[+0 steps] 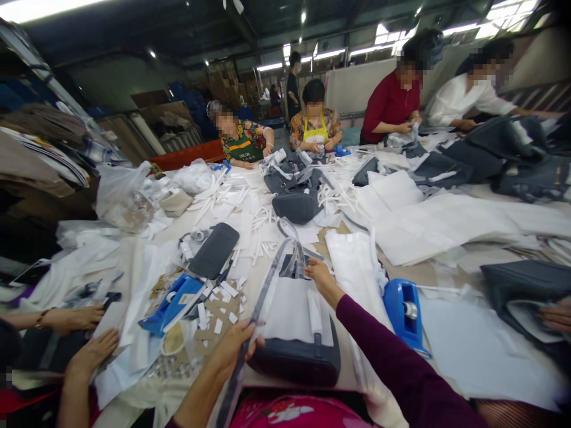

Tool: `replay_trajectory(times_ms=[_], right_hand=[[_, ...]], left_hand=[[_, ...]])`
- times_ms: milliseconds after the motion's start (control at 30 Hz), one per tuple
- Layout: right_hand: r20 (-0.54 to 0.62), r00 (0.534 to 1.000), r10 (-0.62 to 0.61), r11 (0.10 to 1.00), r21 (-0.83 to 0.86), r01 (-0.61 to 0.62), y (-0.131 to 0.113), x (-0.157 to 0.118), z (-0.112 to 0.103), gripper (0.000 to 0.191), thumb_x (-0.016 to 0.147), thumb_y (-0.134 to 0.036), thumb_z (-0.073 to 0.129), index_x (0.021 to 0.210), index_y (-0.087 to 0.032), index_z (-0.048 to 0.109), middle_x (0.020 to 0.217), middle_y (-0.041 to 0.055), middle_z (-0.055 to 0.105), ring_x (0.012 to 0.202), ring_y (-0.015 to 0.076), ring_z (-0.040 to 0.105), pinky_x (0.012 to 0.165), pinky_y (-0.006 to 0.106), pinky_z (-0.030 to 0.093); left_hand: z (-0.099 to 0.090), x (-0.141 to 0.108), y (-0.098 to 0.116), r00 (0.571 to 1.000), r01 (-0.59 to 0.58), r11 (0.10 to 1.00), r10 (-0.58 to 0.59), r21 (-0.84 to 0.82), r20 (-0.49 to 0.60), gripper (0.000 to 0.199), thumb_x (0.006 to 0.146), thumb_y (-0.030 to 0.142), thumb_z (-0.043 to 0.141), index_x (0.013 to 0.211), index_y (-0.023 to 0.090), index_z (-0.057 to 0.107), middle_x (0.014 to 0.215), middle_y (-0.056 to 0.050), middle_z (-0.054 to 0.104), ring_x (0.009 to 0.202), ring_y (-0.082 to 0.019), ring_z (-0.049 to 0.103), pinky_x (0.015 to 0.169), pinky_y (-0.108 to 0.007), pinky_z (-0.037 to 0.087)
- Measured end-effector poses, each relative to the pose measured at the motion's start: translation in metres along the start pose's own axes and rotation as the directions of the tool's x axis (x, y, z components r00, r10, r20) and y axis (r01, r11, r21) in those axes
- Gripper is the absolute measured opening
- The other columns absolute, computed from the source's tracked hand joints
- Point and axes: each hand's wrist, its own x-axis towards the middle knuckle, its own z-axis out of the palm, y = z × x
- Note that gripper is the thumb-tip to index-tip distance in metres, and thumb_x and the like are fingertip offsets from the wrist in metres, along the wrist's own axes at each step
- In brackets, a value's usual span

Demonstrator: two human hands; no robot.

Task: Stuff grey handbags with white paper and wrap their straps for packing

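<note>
A dark handbag (294, 362) lies in front of me at the table edge, with a white sheet (289, 303) over its upper part and a small wrapped white piece (314, 312) on it. A long dark bag strap (267, 285) in clear plastic film runs up over the bag's left side and loops at the top. My left hand (234, 351) is closed around the lower part of this strap, beside the bag. At the bag's top, my right hand (322, 279) has its fingers drawn together near the strap's loop; what they pinch is hidden.
Blue tape dispensers (178, 306) (404, 312) stand left and right of the bag. Another dark bag (216, 249), paper scraps (218, 309) and white sheets (446, 226) cover the table. A co-worker's hands (91, 351) are at left; several people work opposite.
</note>
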Motion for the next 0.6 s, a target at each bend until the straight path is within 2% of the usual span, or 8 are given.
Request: replay_trajectory(times_ms=[100,167,233,300,333,367,467,600], right_hand=[[0.158,0.987,0.032,0.999,-0.02,-0.029,-0.006,-0.049,-0.005,0.012,0.067,-0.017,0.062,0.079,-0.016,0.064,0.074,0.0048,0.063,0.062,0.0143,0.059,0.062,0.027,0.05],[0.306,0.948,0.084,0.996,-0.045,-0.074,-0.01,-0.088,-0.009,0.015,0.068,-0.022,0.068,0.08,-0.013,0.069,0.075,0.0083,0.066,0.06,0.0151,0.06,0.058,0.028,0.049],[0.482,0.859,0.173,0.985,-0.089,-0.149,-0.011,-0.126,-0.014,0.025,0.069,-0.03,0.072,0.085,-0.011,0.071,0.076,0.0099,0.069,0.057,0.0137,0.06,0.054,0.025,0.047],[0.626,0.726,0.285,0.958,-0.161,-0.237,-0.008,-0.155,-0.016,0.037,0.072,-0.038,0.072,0.093,-0.008,0.07,0.075,0.0109,0.07,0.053,0.0119,0.06,0.048,0.022,0.042],[0.663,0.674,0.326,0.944,-0.185,-0.274,-0.005,-0.165,-0.017,0.043,0.073,-0.043,0.071,0.097,-0.007,0.068,0.074,0.0115,0.071,0.051,0.0115,0.06,0.046,0.021,0.04],[0.672,0.656,0.345,0.935,-0.184,-0.303,-0.001,-0.17,-0.017,0.047,0.075,-0.047,0.07,0.1,-0.007,0.066,0.073,0.0123,0.071,0.05,0.0117,0.06,0.045,0.02,0.038],[0.603,0.724,0.334,0.917,-0.032,-0.397,0.008,-0.163,-0.016,0.052,0.083,-0.056,0.059,0.103,-0.008,0.061,0.079,0.0137,0.073,0.054,0.013,0.063,0.049,0.02,0.042],[0.474,0.782,0.404,0.831,0.166,-0.53,0.002,-0.13,-0.009,0.061,0.094,-0.061,0.028,0.087,-0.009,0.06,0.078,0.0147,0.071,0.058,0.0147,0.065,0.051,0.022,0.045]], left_hand=[[0.027,0.036,0.007,0.998,-0.052,0.997,0.054,-0.053,0.028,0.028,0.075,0.03,0.073,0.095,0.01,0.068,0.072,-0.011,0.071,0.046,-0.01,0.054,0.044,-0.019,0.038],[0.044,0.056,0.015,0.996,-0.085,0.989,0.089,-0.119,0.022,0.029,0.074,0.028,0.073,0.097,0.01,0.066,0.079,-0.013,0.072,0.052,-0.013,0.06,0.052,-0.022,0.046],[0.061,0.07,0.026,0.987,-0.153,0.971,0.16,-0.183,0.026,0.028,0.076,0.028,0.072,0.097,0.011,0.066,0.087,-0.014,0.073,0.06,-0.015,0.064,0.06,-0.025,0.05],[0.076,0.076,0.037,0.969,-0.234,0.947,0.244,-0.219,0.022,0.026,0.078,0.029,0.071,0.097,0.012,0.067,0.093,-0.012,0.073,0.067,-0.016,0.066,0.066,-0.026,0.051],[0.084,0.077,0.043,0.961,-0.266,0.938,0.277,-0.224,0.02,0.027,0.079,0.03,0.07,0.099,0.013,0.067,0.097,-0.012,0.073,0.069,-0.016,0.067,0.068,-0.026,0.051],[0.091,0.077,0.048,0.954,-0.287,0.931,0.3,-0.226,0.025,0.027,0.079,0.031,0.07,0.101,0.014,0.067,0.099,-0.011,0.073,0.071,-0.016,0.067,0.068,-0.026,0.051],[0.107,0.069,0.059,0.95,-0.268,0.932,0.297,-0.245,0.092,0.031,0.081,0.032,0.069,0.106,0.015,0.064,0.103,-0.011,0.072,0.079,-0.018,0.069,0.073,-0.028,0.052],[0.118,0.052,0.06,0.962,-0.153,0.954,0.204,-0.256,0.183,0.032,0.078,0.031,0.073,0.104,0.015,0.063,0.101,-0.011,0.073,0.087,-0.021,0.07,0.079,-0.033,0.054]])
